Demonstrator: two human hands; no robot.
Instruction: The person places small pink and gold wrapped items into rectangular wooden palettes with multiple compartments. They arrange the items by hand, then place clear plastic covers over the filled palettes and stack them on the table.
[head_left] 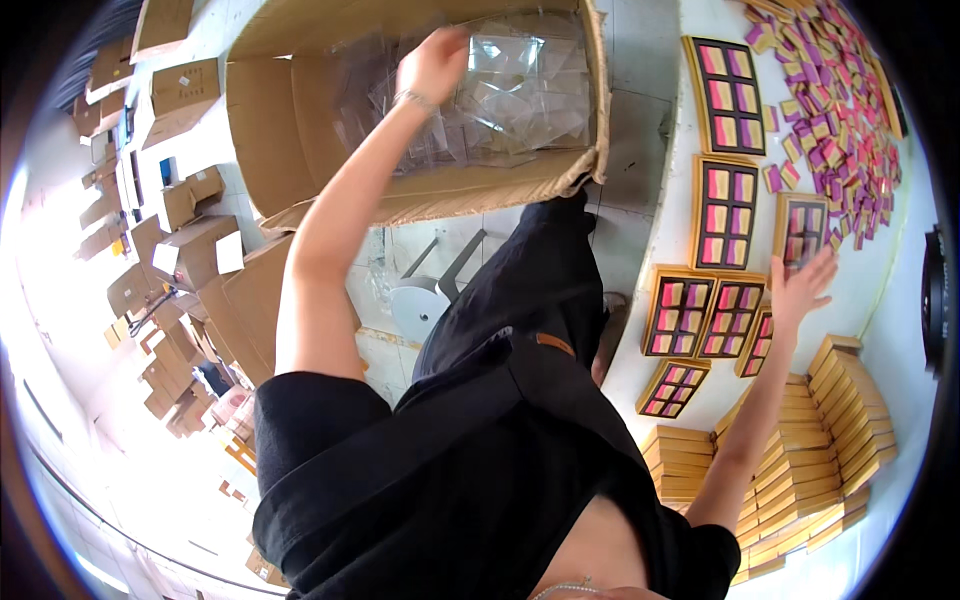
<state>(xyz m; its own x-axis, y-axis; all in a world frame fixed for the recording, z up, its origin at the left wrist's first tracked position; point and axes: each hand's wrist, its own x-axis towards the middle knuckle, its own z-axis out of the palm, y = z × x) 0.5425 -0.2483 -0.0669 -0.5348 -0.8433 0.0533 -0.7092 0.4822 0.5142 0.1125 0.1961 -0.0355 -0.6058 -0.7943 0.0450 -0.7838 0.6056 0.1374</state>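
Observation:
My left hand [435, 68] is over a large open carton [275, 130] on the left, with its fingers curled in. Clear plastic covers [510, 105] lie heaped in the carton, and I cannot make out whether one is between those fingers. To the right, my right hand [798, 290] is spread over the white table, fingers apart, at the near edge of a tray box [803, 225] that looks glossy, as if under a clear cover. Nearby, filled tray boxes [725, 212] hold pink, purple and cream blocks in black dividers.
A big pile of small pink, purple and cream blocks [840, 110] covers the table's far right. Stacked yellow-edged boxes [800, 470] stand at its near end. A grey and white stool [418, 308] sits beneath the carton. Brown cartons [200, 260] crowd the floor at left.

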